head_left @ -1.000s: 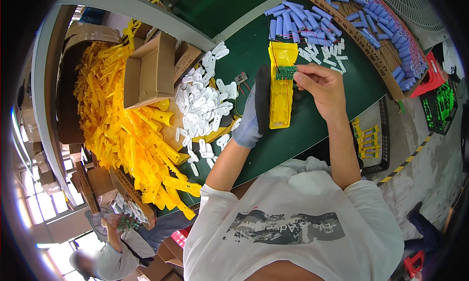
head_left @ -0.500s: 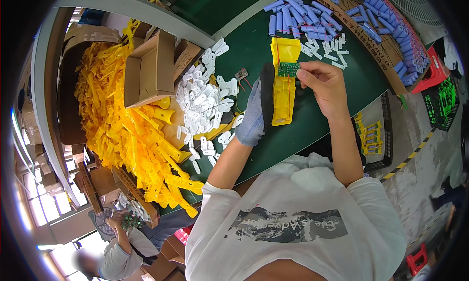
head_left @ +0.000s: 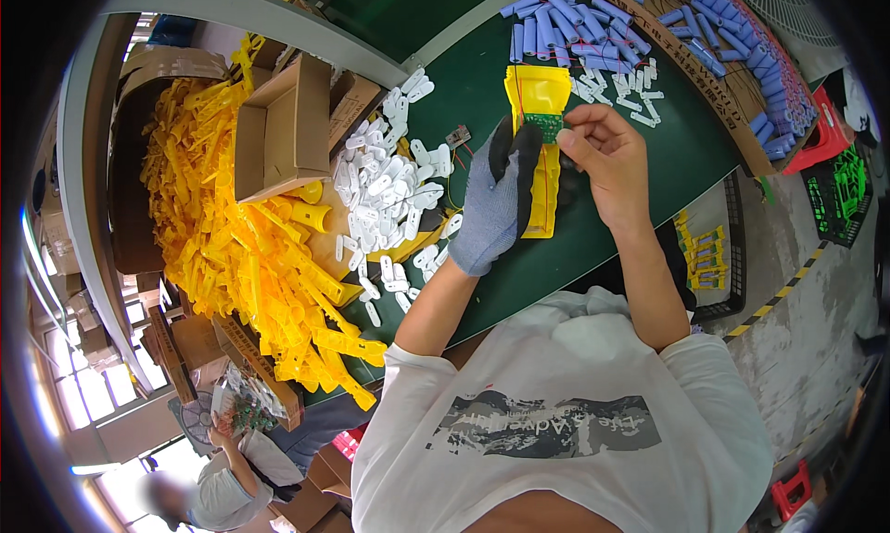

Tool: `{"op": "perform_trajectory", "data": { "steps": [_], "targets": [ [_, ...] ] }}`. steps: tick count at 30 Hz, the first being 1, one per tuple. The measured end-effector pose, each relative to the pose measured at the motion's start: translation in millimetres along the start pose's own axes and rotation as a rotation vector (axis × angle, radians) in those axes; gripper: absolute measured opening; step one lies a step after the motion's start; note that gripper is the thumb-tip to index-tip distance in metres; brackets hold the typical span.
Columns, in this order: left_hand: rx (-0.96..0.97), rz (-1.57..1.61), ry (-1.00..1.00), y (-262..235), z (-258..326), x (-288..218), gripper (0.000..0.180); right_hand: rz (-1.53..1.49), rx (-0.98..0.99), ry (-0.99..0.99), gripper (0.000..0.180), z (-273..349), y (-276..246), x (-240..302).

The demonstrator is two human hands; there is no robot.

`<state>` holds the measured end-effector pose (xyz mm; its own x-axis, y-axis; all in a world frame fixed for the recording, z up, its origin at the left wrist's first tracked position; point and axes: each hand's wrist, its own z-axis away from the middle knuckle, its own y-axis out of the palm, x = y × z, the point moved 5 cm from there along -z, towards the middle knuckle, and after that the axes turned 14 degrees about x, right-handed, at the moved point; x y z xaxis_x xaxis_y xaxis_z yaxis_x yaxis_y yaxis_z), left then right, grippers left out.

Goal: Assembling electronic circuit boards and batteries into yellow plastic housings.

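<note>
My left hand [head_left: 491, 199], in a grey-blue glove with black on the palm and fingers, is closed round a long yellow plastic casing [head_left: 541, 88]. A small green circuit board [head_left: 547, 123] lies across the casing's open side, with thin red wires running from it. The left thumb reaches to the board's left end. Bare, my right hand [head_left: 607, 158] pinches the board's right end between thumb and forefinger, the other fingers curled. White plastic pieces [head_left: 389, 185] are heaped left of the casing. Beside them lies a small loose board [head_left: 458, 136] with red wires.
Yellow casings [head_left: 250, 273] spill in a large heap at the left, around an open cardboard box [head_left: 278, 134]. Blue cylindrical cells [head_left: 575, 32] and small white parts [head_left: 616, 93] lie beyond my hands. A carton of cells [head_left: 742, 69] stands far right. Another person [head_left: 222, 487] works lower left.
The left thumb has come over the casing to the board's left end. The board and casing have shifted slightly left, and the right hand's fingers have moved a little at the board's edge.
</note>
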<state>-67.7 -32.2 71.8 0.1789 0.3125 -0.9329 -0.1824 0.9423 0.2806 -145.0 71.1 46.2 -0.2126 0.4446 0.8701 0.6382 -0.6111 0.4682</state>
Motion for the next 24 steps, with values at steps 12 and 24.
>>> {"op": "perform_trajectory", "data": {
  "steps": [12,24],
  "targets": [
    [-0.003,-0.161,0.101,-1,4,-6,0.029,0.294,0.163,-0.143,0.015,7,17,9],
    [-0.108,-0.442,0.261,-6,-2,1,0.028,0.311,0.178,-0.036,0.012,9,12,8]
  ]
}}
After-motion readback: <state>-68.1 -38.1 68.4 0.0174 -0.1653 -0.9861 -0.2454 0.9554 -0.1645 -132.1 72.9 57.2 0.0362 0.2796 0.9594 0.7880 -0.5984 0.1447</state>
